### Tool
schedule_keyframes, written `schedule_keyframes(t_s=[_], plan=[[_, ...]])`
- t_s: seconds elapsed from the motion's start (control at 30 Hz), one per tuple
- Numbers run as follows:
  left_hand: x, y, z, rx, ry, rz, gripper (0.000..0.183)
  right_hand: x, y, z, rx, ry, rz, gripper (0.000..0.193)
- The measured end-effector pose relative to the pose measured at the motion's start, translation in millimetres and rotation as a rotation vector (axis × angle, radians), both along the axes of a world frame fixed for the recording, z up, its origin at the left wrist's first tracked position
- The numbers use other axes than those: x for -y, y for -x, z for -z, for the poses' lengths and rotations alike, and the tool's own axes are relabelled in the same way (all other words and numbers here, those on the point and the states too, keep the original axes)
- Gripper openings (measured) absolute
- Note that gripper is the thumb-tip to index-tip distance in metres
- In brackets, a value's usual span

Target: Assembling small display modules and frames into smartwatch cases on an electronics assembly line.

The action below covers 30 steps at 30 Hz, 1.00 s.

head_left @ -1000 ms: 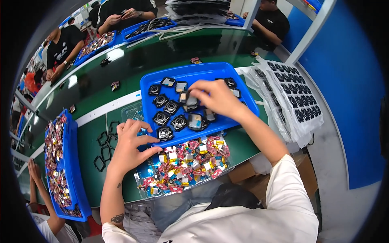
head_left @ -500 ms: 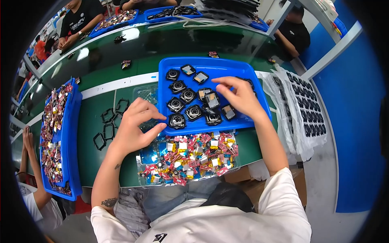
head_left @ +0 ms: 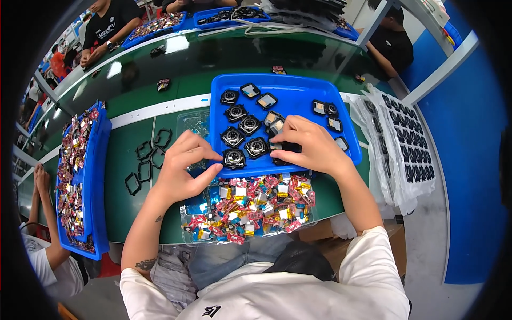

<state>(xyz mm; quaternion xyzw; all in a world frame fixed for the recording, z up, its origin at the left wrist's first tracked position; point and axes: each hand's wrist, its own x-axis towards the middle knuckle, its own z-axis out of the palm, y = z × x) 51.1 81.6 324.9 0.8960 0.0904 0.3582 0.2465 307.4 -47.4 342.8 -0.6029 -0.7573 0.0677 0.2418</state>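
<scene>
At eight o'clock on the blue tray (head_left: 298, 90), the left hand (head_left: 183, 168) holds thumb and forefinger slightly apart beside a watch case (head_left: 233, 158); toward six, another case (head_left: 275, 145) lies between thumb and forefinger of the right hand (head_left: 316, 146) at four, whether gripped I cannot tell.

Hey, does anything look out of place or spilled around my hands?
No clear spill or damage. The black frames left of your left hand look untidy, lying at mixed angles on the green table, whereas the black parts at far right sit in neat rows.
</scene>
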Motion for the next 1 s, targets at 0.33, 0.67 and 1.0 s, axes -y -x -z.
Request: schedule_keyframes(t_s=[0.33,0.67,1.0], plan=[[5.8,3.8,-0.2,0.013,-0.026,0.035,0.013,2.3,4.0,7.8,0.024,-0.069,-0.021,0.019],[7.7,7.5,-17.1,-0.126,0.037,0.226,0.013,-2.2,6.3,7.3,-0.483,0.100,0.126,0.011],[19.0,4.2,-8.0,-0.204,0.022,0.231,0.025,4.9,25.1,2.2,-0.355,-0.060,-0.411,0.009]])
